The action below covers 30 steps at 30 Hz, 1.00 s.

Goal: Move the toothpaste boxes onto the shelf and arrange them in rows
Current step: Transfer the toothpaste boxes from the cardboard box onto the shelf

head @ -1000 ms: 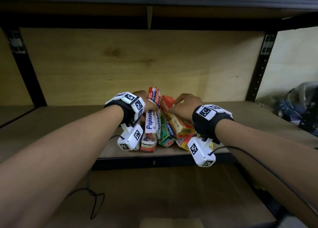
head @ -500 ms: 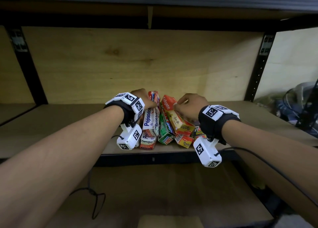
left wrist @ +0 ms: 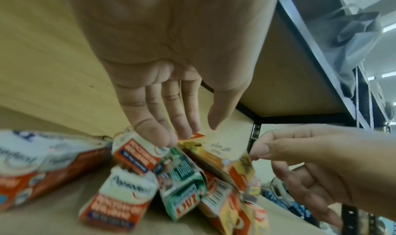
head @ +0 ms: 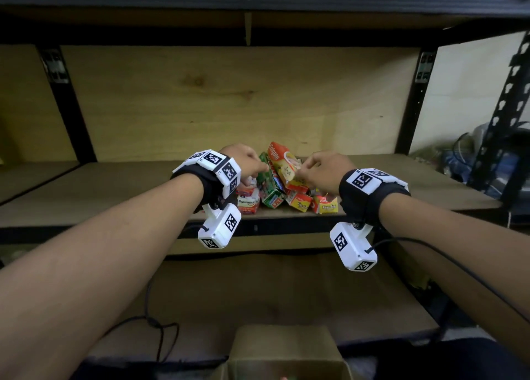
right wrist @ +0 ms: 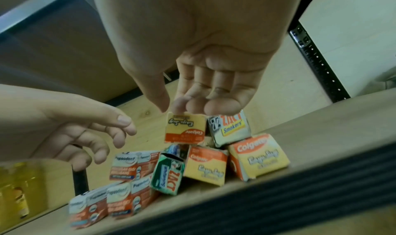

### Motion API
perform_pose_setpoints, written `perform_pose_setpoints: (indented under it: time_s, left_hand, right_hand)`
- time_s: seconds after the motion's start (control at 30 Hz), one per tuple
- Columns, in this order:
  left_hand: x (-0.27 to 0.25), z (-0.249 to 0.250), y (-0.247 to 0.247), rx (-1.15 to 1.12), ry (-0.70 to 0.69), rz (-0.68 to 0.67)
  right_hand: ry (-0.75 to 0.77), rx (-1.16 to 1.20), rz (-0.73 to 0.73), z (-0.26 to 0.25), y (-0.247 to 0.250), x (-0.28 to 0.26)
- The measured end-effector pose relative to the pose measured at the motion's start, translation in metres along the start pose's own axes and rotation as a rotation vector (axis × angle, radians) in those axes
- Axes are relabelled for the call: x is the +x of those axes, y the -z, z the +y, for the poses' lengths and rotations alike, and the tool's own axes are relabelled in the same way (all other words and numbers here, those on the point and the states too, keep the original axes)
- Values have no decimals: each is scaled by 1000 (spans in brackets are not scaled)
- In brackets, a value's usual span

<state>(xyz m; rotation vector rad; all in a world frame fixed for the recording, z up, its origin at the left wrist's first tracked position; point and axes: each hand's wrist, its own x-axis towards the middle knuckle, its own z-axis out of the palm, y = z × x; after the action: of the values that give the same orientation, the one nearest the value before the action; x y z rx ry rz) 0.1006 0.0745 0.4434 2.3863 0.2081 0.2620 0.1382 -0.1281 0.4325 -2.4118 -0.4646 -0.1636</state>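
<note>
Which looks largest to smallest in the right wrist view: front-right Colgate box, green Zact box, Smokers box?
Largest: front-right Colgate box.
Then green Zact box and Smokers box: about alike, left unranked.

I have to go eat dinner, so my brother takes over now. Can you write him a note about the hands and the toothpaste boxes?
Left hand: open, straight fingertips touching the top of the pile.
Right hand: pinches the tilted Colgate box by its edge.
Toothpaste boxes: heaped on the shelf near its front edge, some leaning on each other.
Done: these boxes are on the shelf.
Left: set them in neat rows, as none is lined up yet. I cannot tell whether the cardboard box below holds more.
</note>
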Motion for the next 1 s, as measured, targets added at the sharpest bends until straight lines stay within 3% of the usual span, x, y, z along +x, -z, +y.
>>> perform_pose_setpoints:
  time_s: [0.13, 0.23, 0.73, 1.0]
  left_hand:
    - [-31, -7, -25, -112, 26, -87]
    - [-51, -21, -44, -147, 69, -163]
    - [-98, -129, -166, -85, 246, -480]
    - [-103, -188, -221, -57, 340, -588]
  right_hand:
    - [-35, 167, -18, 17, -10, -26]
    - [-109, 264, -112, 34, -21, -48]
    - [-318, 78, -650, 131, -119, -105]
    - [-401, 57, -817, 172, -177, -114]
